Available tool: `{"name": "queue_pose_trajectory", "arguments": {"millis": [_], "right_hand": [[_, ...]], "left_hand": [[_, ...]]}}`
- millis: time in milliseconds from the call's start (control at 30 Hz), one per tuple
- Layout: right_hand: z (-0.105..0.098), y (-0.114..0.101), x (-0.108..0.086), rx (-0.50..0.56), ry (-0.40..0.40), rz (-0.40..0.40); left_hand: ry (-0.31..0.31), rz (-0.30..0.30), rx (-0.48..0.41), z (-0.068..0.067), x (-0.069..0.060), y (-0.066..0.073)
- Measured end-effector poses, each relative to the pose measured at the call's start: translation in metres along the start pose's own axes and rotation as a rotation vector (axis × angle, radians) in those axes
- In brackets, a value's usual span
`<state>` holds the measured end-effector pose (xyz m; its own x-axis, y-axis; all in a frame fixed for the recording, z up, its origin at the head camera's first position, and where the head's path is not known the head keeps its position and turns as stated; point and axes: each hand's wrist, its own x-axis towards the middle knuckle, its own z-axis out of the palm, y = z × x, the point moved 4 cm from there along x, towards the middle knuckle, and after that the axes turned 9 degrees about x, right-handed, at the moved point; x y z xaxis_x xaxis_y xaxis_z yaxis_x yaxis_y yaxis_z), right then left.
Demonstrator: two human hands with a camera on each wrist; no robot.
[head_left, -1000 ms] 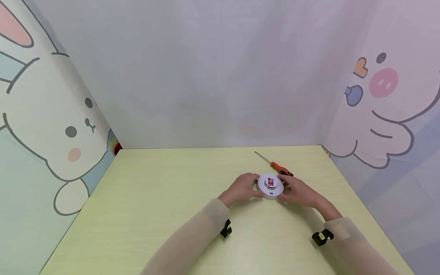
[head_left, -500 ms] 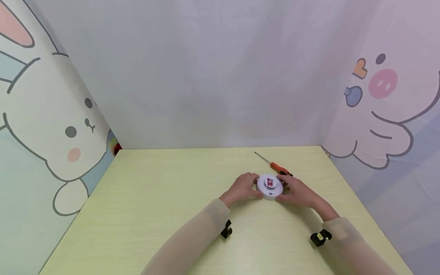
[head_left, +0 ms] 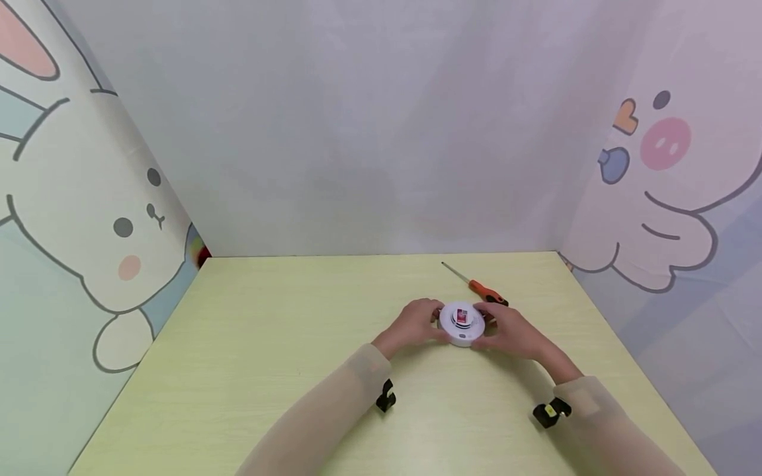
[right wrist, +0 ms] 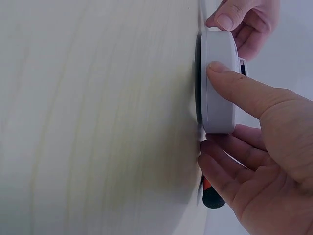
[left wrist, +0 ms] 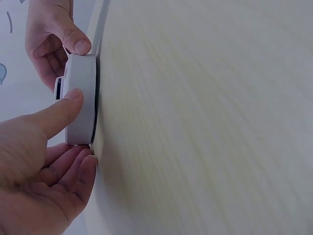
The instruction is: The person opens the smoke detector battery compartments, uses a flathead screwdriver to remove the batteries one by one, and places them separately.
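Note:
Between both hands, right of the table's middle, is a round white smoke detector (head_left: pixel 462 334) with a raised vented centre and a red-and-white label. My left hand (head_left: pixel 412 324) grips its left edge, thumb at the near side and fingers behind. The right hand (head_left: pixel 513 332) holds the right edge in the same way. In the left wrist view the smoke detector (left wrist: pixel 80 117) sits face up at table level, a dark line under its base. From the right wrist view, the thumb presses the side of the smoke detector (right wrist: pixel 219 105) and the fingers curl round its far edge.
A screwdriver (head_left: pixel 485 291) with a red and black handle lies behind the right hand, its shaft pointing back left. The pale wooden table (head_left: pixel 268 344) meets a plain curtain (head_left: pixel 381 165) at the back. Printed cartoon curtains stand on both sides.
Both hands have shifted slightly left together, carrying or sliding the smoke detector with them. Their hold on it looks the same. The screwdriver has stayed in place.

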<state>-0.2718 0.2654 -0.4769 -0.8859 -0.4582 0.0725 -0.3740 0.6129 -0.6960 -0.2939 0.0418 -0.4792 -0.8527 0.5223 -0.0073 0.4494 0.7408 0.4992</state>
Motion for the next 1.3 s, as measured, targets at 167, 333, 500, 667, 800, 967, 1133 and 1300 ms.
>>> {"name": "queue_pose_trajectory", "arguments": {"millis": [167, 333, 500, 667, 800, 967, 1133, 1300], "right_hand": [[0.004, -0.012, 0.003, -0.004, -0.002, 0.006], [0.011, -0.028, 0.008, 0.004, 0.005, -0.001], [0.019, -0.037, 0.016, 0.001, 0.019, -0.017], [0.029, -0.048, 0.024, 0.010, 0.026, -0.027], [0.037, -0.058, 0.032, 0.033, 0.029, -0.024], [0.049, -0.068, 0.040, 0.059, 0.031, -0.020], [0.062, -0.077, 0.048, 0.080, 0.034, -0.014], [0.074, -0.086, 0.056, 0.105, 0.024, -0.013]], "left_hand": [[-0.007, -0.002, -0.039, -0.005, -0.006, -0.008], [-0.006, -0.008, -0.094, -0.014, -0.016, -0.020], [-0.003, -0.009, -0.108, -0.024, -0.026, -0.029], [-0.001, 0.001, -0.137, -0.034, -0.036, -0.042], [0.015, 0.016, -0.138, -0.043, -0.045, -0.053], [0.024, 0.017, -0.127, -0.053, -0.056, -0.066], [0.026, 0.004, -0.149, -0.061, -0.069, -0.077], [0.033, -0.010, -0.163, -0.066, -0.082, -0.089]]}}
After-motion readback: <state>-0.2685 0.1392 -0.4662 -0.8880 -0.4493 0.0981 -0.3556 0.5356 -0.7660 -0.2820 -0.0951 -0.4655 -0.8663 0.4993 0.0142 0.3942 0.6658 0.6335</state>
